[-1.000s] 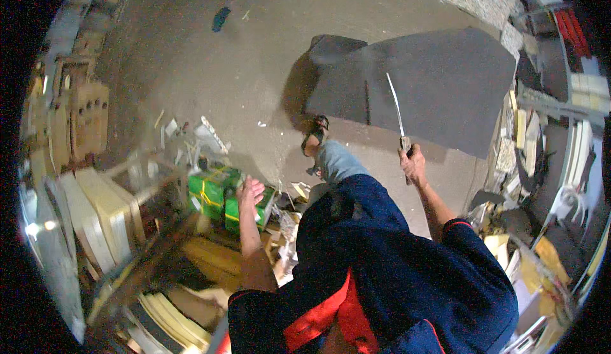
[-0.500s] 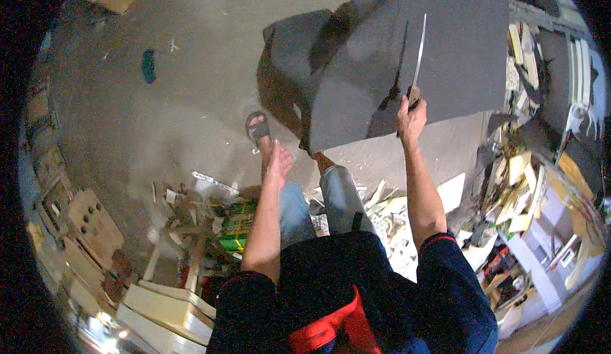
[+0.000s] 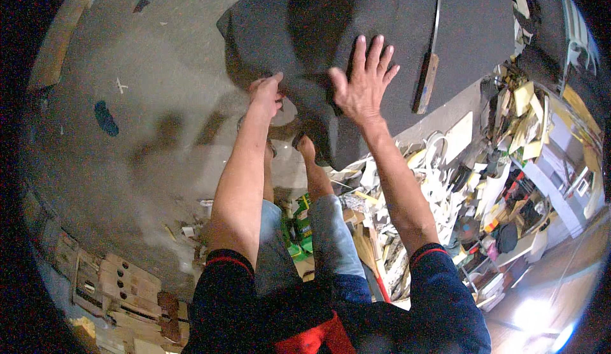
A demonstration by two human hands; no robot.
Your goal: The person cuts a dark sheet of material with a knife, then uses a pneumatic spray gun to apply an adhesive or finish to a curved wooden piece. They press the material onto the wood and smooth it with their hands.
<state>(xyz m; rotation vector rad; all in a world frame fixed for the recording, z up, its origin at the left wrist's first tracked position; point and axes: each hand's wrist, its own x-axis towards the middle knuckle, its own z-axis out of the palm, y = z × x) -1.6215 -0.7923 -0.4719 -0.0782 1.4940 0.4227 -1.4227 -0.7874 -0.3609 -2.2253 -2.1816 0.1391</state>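
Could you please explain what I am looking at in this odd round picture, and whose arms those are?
The view comes from a fisheye camera worn on a person's head, looking down, so straight edges bend. The two bare arms rising from the lower edge are the wearer's own. The left hand grips the edge of a large dark grey sheet lying on the concrete floor. The right hand rests flat and open on the sheet, holding nothing. A long knife with a wooden handle lies loose on the sheet beside it. Off-cuts and scrap are heaped at the right.

Bare floor (image 3: 146, 118) left is open; scrap heap (image 3: 484, 182) (right) blocks.
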